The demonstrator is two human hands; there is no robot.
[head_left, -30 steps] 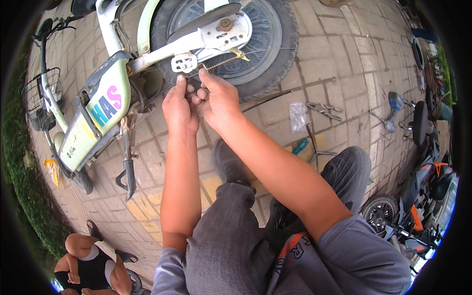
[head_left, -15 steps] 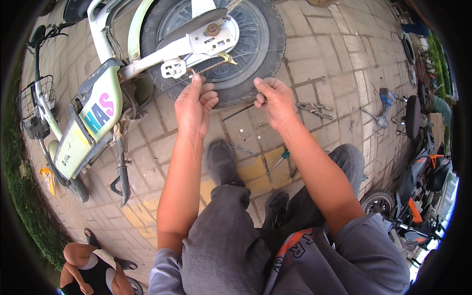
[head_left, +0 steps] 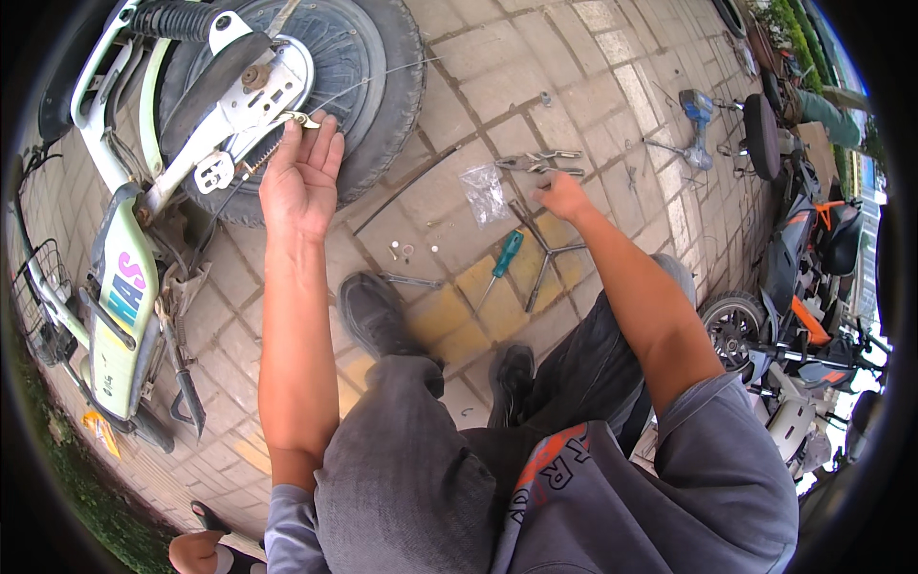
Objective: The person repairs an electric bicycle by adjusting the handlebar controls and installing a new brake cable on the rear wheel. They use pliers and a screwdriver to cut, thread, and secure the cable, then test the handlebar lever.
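Note:
My left hand [head_left: 301, 187] is at the wheel of a pale green electric bike [head_left: 120, 311]. Its thumb and fingertips pinch a small brass-coloured brake arm [head_left: 302, 120] beside the hub; the other fingers are nearly straight. A thin bare cable [head_left: 373, 77] runs from there across the tyre [head_left: 394, 105]. My right hand [head_left: 566, 196] is low over the paving, fingers curled at a handle of the pliers [head_left: 526, 163]. Its fingertips are partly hidden. A clear plastic bag [head_left: 485, 194] of small parts lies beside the pliers.
On the paving lie a green-handled screwdriver [head_left: 509, 252], a three-armed wrench [head_left: 547, 253], a spanner [head_left: 411, 280], a black rod-like length [head_left: 406, 189] and a blue power tool [head_left: 696, 129]. Parked motorbikes [head_left: 803, 325] stand at right. A person's leg [head_left: 196, 550] shows at lower left.
My hands have moved apart. The right has left the cable's side and come down to the pliers; the left has shifted to the brake arm. The view has turned rightward, revealing the bag and three-armed wrench.

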